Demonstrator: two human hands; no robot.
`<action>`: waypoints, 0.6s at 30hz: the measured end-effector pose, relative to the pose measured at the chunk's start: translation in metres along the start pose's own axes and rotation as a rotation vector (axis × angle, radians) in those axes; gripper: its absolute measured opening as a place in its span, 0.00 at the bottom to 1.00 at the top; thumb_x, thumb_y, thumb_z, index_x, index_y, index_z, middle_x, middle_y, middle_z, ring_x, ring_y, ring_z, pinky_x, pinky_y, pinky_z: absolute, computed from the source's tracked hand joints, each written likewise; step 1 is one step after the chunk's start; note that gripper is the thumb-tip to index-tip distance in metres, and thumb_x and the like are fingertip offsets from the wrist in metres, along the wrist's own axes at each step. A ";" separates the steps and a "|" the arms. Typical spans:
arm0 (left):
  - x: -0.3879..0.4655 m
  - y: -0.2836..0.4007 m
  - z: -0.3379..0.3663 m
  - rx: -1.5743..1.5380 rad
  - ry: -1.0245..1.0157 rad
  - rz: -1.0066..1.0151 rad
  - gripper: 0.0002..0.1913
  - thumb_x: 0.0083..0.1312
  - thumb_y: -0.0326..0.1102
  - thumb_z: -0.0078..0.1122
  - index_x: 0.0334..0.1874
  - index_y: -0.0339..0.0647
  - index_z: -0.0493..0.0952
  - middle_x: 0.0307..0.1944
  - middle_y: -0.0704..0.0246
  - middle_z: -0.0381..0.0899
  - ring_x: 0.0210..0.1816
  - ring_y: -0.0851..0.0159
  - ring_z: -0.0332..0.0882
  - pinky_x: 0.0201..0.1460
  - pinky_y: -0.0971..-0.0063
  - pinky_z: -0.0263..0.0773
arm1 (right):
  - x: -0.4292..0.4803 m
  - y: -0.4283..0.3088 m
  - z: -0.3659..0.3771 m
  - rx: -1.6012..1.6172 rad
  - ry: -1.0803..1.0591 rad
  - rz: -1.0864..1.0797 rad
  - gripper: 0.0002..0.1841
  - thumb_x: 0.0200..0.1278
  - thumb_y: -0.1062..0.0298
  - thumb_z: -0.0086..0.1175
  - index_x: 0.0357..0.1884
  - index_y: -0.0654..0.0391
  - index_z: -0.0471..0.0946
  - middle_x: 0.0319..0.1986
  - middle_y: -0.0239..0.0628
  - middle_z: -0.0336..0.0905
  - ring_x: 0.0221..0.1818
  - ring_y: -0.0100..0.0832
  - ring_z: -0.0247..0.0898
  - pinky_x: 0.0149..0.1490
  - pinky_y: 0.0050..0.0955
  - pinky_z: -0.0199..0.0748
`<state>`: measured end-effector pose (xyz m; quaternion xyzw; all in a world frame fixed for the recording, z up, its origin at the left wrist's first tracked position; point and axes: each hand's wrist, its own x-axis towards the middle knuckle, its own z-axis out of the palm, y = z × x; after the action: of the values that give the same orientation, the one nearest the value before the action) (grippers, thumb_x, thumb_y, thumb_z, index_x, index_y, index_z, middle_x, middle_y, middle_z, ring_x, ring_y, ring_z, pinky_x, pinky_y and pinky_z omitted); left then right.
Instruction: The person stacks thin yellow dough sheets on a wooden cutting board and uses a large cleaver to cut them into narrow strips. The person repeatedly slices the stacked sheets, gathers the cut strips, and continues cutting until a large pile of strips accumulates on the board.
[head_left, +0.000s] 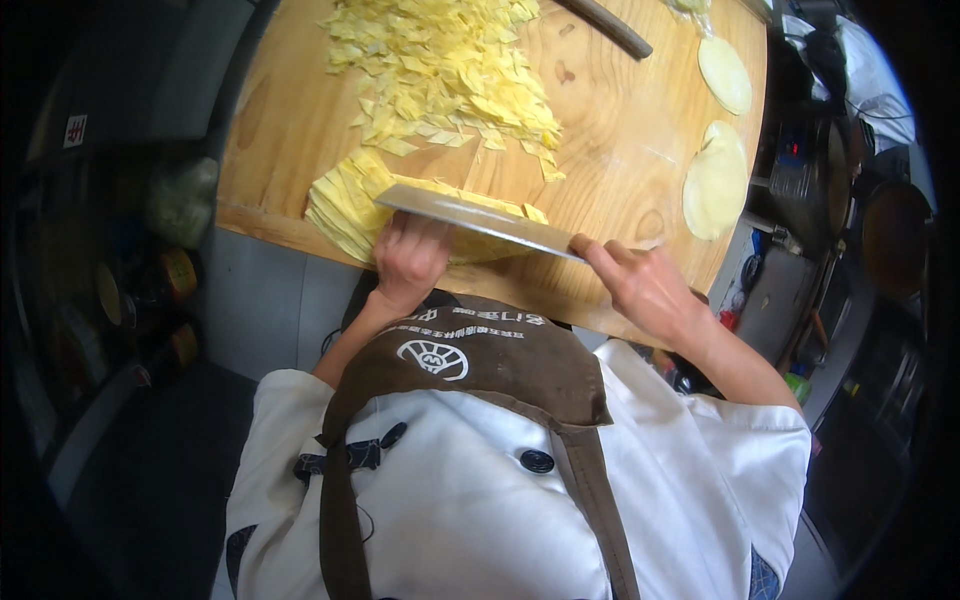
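My right hand (637, 281) grips a broad cleaver (487, 219) at its handle end. The blade lies nearly level across a folded stack of thin yellow dough sheets (349, 195) near the board's front edge. With fingers curled, my left hand (412, 255) holds the stack down; its fingertips are behind the blade. Narrow strips of the sheets show beyond the cleaver, and part of the stack is hidden beneath it. Farther back, a large heap of cut diamond-shaped dough pieces (450, 67) spreads over the wooden board (615, 150).
Two pale dough rounds (716, 180) lie along the board's right side, below a clear plastic bag (690, 9). A wooden rolling pin (607, 28) rests at the back. Cluttered shelves (817, 225) stand right of the board; bottles (176, 277) are at the left.
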<state>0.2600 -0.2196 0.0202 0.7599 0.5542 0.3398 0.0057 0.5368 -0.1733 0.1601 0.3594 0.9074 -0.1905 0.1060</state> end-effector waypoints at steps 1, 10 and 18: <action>-0.003 -0.001 -0.001 0.003 -0.013 0.021 0.14 0.51 0.27 0.62 0.42 0.40 0.82 0.43 0.63 0.81 0.46 0.53 0.78 0.45 0.66 0.73 | -0.002 -0.001 0.002 0.004 -0.028 0.004 0.27 0.51 0.79 0.52 0.57 0.54 0.68 0.26 0.39 0.73 0.23 0.42 0.74 0.27 0.38 0.69; -0.008 -0.002 0.004 -0.051 -0.093 -0.005 0.12 0.49 0.27 0.67 0.38 0.37 0.82 0.38 0.60 0.81 0.41 0.49 0.78 0.47 0.62 0.75 | 0.006 -0.005 -0.001 0.002 -0.137 0.017 0.25 0.52 0.79 0.51 0.56 0.58 0.65 0.26 0.43 0.73 0.24 0.45 0.75 0.27 0.39 0.69; -0.016 -0.005 0.009 -0.070 -0.117 -0.022 0.11 0.50 0.27 0.67 0.37 0.37 0.82 0.36 0.61 0.82 0.41 0.48 0.79 0.46 0.62 0.76 | 0.013 -0.001 0.012 0.071 -0.139 -0.073 0.19 0.52 0.79 0.51 0.47 0.62 0.63 0.20 0.43 0.69 0.19 0.45 0.72 0.22 0.39 0.70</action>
<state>0.2578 -0.2275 0.0028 0.7717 0.5489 0.3138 0.0681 0.5270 -0.1712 0.1454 0.3154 0.9030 -0.2507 0.1491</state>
